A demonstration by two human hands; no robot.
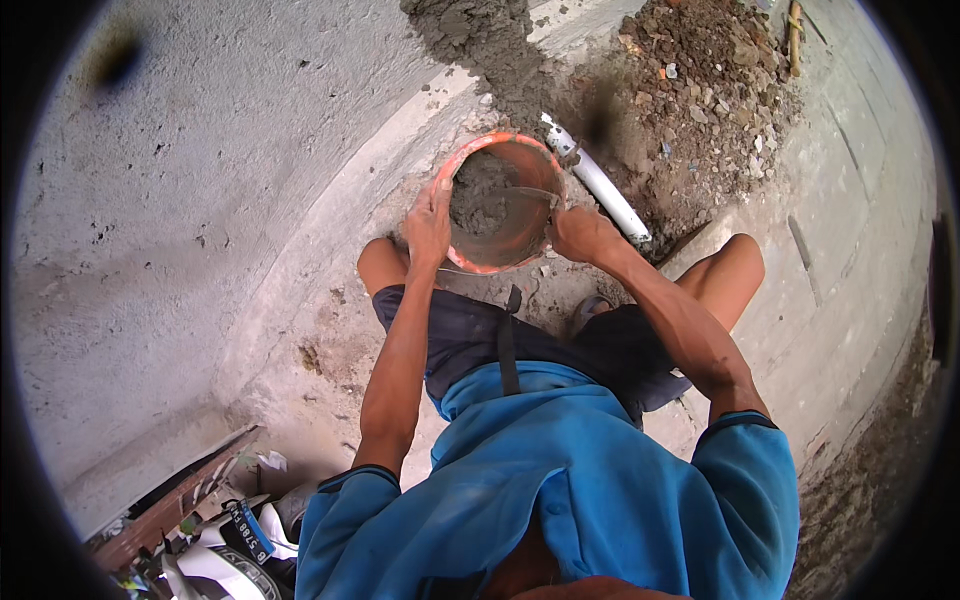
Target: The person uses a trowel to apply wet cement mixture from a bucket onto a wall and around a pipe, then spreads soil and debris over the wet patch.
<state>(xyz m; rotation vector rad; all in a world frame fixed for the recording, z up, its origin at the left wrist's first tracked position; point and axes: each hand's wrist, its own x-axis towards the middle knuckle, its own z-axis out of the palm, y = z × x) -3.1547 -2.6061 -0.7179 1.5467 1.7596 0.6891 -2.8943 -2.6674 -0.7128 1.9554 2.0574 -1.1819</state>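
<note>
An orange bucket (pixel 481 259) stands tilted toward me between my knees, with wet grey mortar (pixel 478 200) inside. My left hand (pixel 428 226) grips the bucket's left rim. At the bucket's right side my right hand (pixel 580 233) is closed on the handle of a trowel (pixel 530 193), whose metal blade lies inside the bucket, partly over the mortar. The trowel's handle is mostly hidden by my fingers.
A rough grey wall (pixel 170 200) fills the left, with wet mortar (pixel 470 35) along its foot above the bucket. A white pipe (pixel 605 185) lies beside a pile of soil and rubble (pixel 720 90). A motorbike (pixel 225 565) is at bottom left. A concrete surface (pixel 840 280) spans the right.
</note>
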